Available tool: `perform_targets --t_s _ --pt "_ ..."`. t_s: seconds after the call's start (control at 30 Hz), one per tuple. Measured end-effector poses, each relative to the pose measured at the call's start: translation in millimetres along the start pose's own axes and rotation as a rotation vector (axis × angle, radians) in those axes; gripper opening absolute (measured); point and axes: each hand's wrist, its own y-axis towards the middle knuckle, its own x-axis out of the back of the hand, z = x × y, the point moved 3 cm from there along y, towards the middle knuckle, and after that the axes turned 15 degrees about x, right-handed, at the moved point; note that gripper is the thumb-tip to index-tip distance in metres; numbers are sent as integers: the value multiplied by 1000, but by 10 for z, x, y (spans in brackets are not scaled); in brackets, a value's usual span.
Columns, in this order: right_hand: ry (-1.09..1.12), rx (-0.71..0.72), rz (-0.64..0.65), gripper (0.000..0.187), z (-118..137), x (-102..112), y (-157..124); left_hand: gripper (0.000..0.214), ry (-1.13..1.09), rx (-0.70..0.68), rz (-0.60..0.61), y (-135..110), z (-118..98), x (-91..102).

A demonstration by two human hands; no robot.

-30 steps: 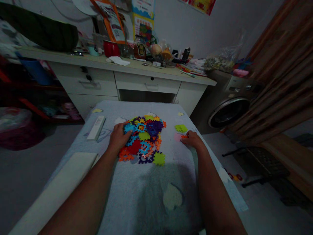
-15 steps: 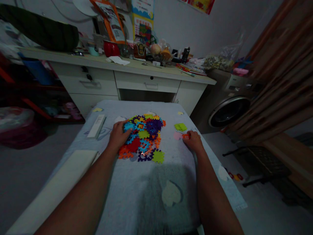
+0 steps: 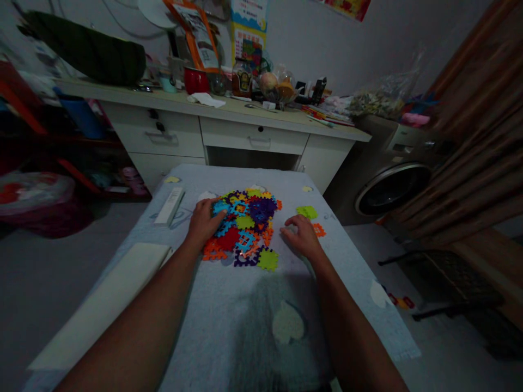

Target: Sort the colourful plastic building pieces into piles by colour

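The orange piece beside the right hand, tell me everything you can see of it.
The orange piece is small and thin, with notched edges; it looks like plastic. It lies flat on the pale blue cloth, just right of the right hand and nearer the wearer than a green piece. Whether the hand touches it is unclear.

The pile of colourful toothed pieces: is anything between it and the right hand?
Nothing visible: only cloth shows between the right hand and the pile. The loose orange piece lies on the hand's other side.
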Motion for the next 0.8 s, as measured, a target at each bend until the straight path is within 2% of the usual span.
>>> perform_targets --t_s 0.07,0.17,0.33,0.57,0.67,0.8 --pt "66 67 33 31 174 -170 44 52 -2 -2 2 -3 1 -2" --pt "31 76 89 44 289 -347 71 52 -3 -8 4 -10 0 1" --pt "51 63 143 37 221 -412 58 53 10 -7 12 -16 -5 2" --pt "132 86 185 45 177 -198 -7 53 13 -2 10 -12 -2 6" --pt "69 6 176 46 61 -17 -32 52 -1 -2 15 -17 -7 15" --pt "-80 -165 110 39 -228 225 -88 51 -12 6 10 -18 -13 20"
